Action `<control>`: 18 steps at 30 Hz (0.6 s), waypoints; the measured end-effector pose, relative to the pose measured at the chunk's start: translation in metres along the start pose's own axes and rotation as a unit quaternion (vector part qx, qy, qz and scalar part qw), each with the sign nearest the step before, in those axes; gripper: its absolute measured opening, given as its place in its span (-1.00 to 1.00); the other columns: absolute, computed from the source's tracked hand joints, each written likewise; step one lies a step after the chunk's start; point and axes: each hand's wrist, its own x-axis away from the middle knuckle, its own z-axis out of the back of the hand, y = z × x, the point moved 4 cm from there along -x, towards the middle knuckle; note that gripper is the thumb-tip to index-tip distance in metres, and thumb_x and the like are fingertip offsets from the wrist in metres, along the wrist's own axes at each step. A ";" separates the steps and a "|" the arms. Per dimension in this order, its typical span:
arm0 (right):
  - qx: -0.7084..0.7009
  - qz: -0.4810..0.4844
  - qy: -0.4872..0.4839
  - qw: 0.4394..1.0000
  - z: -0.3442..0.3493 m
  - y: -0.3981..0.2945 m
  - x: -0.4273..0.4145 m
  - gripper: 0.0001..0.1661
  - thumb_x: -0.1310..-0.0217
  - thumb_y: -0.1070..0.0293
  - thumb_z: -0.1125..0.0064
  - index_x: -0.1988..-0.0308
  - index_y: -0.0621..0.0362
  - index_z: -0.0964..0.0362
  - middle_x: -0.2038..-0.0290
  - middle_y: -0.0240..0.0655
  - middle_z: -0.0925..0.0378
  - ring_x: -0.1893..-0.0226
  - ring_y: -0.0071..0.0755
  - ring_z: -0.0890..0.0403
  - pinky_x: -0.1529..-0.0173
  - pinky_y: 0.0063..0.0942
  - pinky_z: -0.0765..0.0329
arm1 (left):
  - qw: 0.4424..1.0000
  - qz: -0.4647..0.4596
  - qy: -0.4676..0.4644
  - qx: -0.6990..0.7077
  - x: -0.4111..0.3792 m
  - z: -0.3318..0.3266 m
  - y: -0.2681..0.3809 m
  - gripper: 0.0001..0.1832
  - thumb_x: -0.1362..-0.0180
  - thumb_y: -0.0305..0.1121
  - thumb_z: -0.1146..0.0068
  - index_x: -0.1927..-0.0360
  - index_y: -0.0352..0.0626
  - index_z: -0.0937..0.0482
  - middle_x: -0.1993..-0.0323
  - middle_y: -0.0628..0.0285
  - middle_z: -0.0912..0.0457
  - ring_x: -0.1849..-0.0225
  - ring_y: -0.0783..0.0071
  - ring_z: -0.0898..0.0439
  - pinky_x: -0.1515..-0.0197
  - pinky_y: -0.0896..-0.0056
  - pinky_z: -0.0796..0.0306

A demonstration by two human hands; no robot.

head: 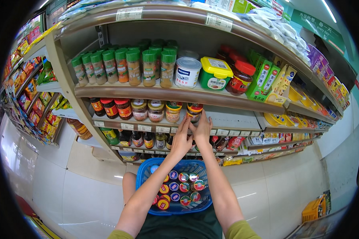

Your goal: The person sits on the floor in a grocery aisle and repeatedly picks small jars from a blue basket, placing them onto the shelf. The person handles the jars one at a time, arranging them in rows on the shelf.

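Observation:
A small glass jar (194,112) with a red, yellow and green lid stands at the front of the middle shelf (230,119). My left hand (182,139) has its fingertips at the jar's lower left front. Along its right side lie the fingers of my right hand (201,131), so the jar sits between both hands. A matching jar (173,111) is just to the left. Below my forearms, a blue plastic basket (175,212) rests on my lap, holding several lidded jars (184,187) in rows.
Green-capped spice bottles (133,65), a white can (188,72) and a yellow-lidded tub (216,73) fill the shelf above. Its brown front edge (173,96) overhangs the jars. More jars (124,108) stand left; sauce bottles (148,139) line the shelf below.

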 end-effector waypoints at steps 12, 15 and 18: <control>-0.072 -0.106 -0.125 0.984 0.034 0.008 0.213 -0.48 -0.30 0.37 -0.28 -0.22 0.18 -0.44 0.11 -0.01 -0.72 0.10 0.06 -0.75 0.07 -0.20 -0.66 | 0.992 0.054 -0.118 0.003 0.162 0.001 0.019 -0.46 -0.09 -0.63 -0.18 -0.18 -0.11 -0.46 -0.19 0.05 -0.54 -0.08 -0.14 -0.61 0.06 0.01 -0.59; -0.057 -0.173 -0.228 0.956 0.030 0.019 0.275 -0.53 -0.34 0.25 -0.25 -0.18 0.15 -0.49 0.16 -0.04 -0.74 0.14 0.08 -0.76 0.06 -0.16 -0.66 | 0.978 0.101 -0.178 -0.045 0.234 -0.006 -0.005 -0.53 -0.09 -0.54 -0.22 -0.12 -0.09 -0.47 0.01 0.06 -0.66 -0.03 -0.07 -0.65 0.05 -0.02 -0.56; 0.032 -0.188 -0.306 0.933 0.030 0.034 0.336 -0.53 -0.39 0.03 -0.17 -0.10 0.11 -0.55 0.22 -0.05 -0.74 0.19 0.10 -0.75 0.12 -0.06 -0.66 | 0.950 0.137 -0.265 -0.090 0.275 -0.008 -0.008 -0.63 -0.06 -0.49 -0.23 0.01 -0.10 -0.56 0.13 0.04 -0.72 0.07 -0.04 -0.70 0.05 -0.04 -0.56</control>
